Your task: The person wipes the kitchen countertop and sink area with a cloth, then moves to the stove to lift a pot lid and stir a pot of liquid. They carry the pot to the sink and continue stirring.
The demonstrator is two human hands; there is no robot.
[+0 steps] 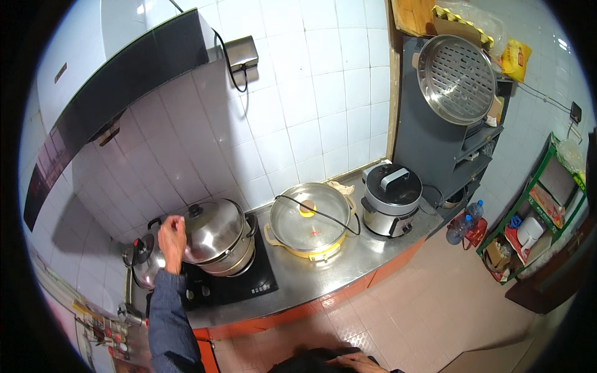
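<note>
My left hand is raised in front of a steel steamer pot, its fingers curled inward. Nothing shows in its grasp, though the palm side is hidden. Just right of the fingers is the black knob of the pot's domed lid; I cannot tell whether they touch. The pot stands on a black glass cooktop. Behind my wrist is a smaller lidded steel pot, partly covered by my arm. My right hand is at the bottom edge against dark clothing, only partly visible.
A yellow electric pan with a glass lid and a cord across it stands on the steel counter. Beyond it is a rice cooker. The range hood overhangs the cooktop. A perforated steamer tray hangs on the grey shelf unit.
</note>
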